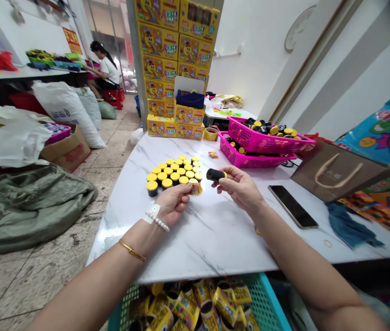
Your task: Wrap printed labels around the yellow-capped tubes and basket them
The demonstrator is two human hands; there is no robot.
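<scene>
Between the thumb and fingers of my left hand (173,201) is a small printed yellow wrapper (195,188). My right hand (238,184) grips a black cylinder (215,175) with a yellow end, tilted on its side with its dark end toward the left. The two hands are apart, above the white marble-patterned table (195,243). Just beyond my left hand stands a cluster of black cups with yellow lids (167,183), packed close together. Below the table's front edge, a turquoise basket (273,305) holds many yellow printed wrapped cylinders (185,309).
Two stacked pink baskets (255,160) of black and yellow pieces stand at the back right. Yellow boxes (158,69) rise behind the table. A phone (293,207), a paper bag (339,170) and a tape roll (210,134) lie about. Another person (107,69) sits at the far left.
</scene>
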